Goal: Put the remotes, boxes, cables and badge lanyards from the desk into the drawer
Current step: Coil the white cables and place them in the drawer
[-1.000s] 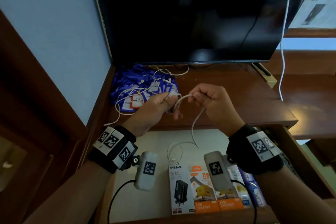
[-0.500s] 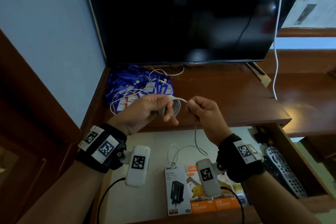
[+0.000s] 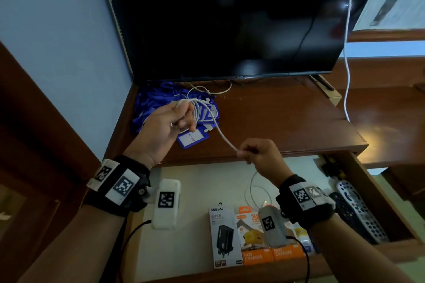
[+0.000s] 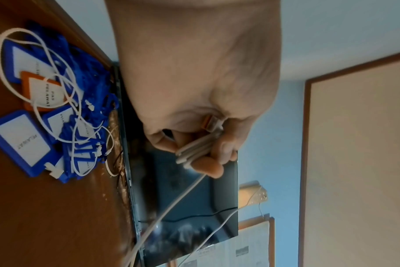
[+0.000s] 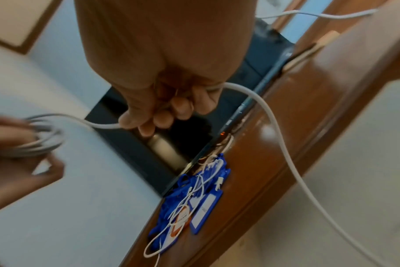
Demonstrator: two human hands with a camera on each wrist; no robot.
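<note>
My left hand is raised over the desk's left part and grips a coil of white cable. One strand runs taut down to my right hand, which pinches it above the drawer's back edge; the loose tail hangs into the open drawer. Blue badge lanyards with another thin white cable lie in the desk's back left corner. In the drawer stand charger boxes at the front and remotes at the right.
A dark television stands at the back of the desk. A white cord hangs down past its right side. A wooden panel rises at the left. A lower wooden surface lies to the right.
My hands have drawn apart: the left rose up and back over the lanyards with the coil, the right dropped toward the drawer edge, and the strand between them is now stretched.
</note>
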